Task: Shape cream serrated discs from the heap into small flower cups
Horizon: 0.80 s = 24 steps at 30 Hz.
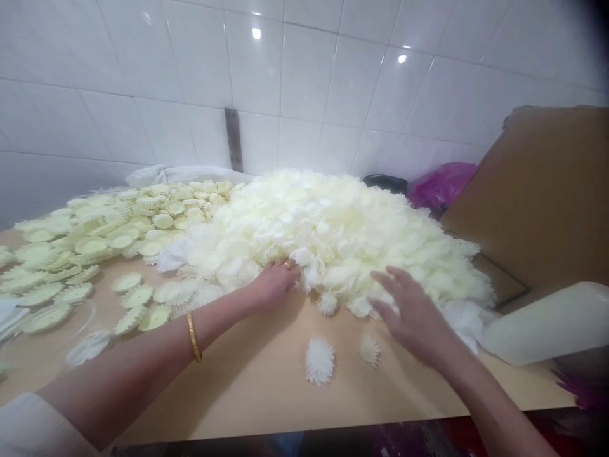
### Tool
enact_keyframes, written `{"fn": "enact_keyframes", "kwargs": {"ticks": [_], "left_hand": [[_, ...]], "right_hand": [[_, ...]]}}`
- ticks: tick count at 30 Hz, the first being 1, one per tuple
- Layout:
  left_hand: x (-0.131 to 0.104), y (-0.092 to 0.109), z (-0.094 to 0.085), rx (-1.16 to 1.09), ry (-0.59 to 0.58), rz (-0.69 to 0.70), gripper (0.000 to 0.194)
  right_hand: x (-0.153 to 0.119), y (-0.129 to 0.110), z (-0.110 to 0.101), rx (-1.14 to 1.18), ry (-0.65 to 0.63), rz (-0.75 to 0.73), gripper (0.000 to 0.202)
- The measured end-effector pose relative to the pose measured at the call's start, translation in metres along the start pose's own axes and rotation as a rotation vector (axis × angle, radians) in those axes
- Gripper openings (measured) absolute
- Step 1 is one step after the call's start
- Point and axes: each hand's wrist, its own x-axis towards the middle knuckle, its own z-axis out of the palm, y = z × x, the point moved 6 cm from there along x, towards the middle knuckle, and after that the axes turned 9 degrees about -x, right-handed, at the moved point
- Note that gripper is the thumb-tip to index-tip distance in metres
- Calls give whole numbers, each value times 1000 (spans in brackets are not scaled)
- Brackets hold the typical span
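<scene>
A large heap of pale cream and white fabric flower pieces (pixel 333 209) with jagged petal edges is piled on the table. My left hand (pixel 278 284), with a ring on it and a gold bangle at the wrist, presses into the heap's front edge. Its fingertips are hidden among the petals, so I cannot tell if they grip any. Slightly blurred, my right hand (pixel 406 308) is open at the heap's front right, fingers apart, with nothing visible in it. A loose white flower piece (pixel 320 362) and a smaller cream flower piece (pixel 370 350) lie on the table between my arms.
Yellowish round flower pieces (pixel 90 247) are spread over the left of the wooden table (pixel 247 381). At right are a cardboard box (pixel 542 190) and a whitish rounded container (pixel 552 324) lying sideways. A purple plastic bag (pixel 442 184) sits behind, against the tiled wall (pixel 304 82).
</scene>
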Motion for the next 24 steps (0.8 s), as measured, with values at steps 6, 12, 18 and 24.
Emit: {"fn": "enact_keyframes", "kwargs": {"ticks": [6, 12, 18, 24], "left_hand": [[-14, 20, -8, 31, -61, 35, 24], [-34, 51, -37, 0, -71, 9, 25], [-44, 51, -83, -439, 260, -77, 23], [-28, 10, -45, -1182, 279, -365, 30]], "right_hand": [[-66, -53, 48, 91, -52, -248, 67], [-29, -81, 50, -32, -59, -285, 44], [7, -92, 22, 9, -183, -326, 16], [31, -89, -14, 205, -213, -393, 35]]}}
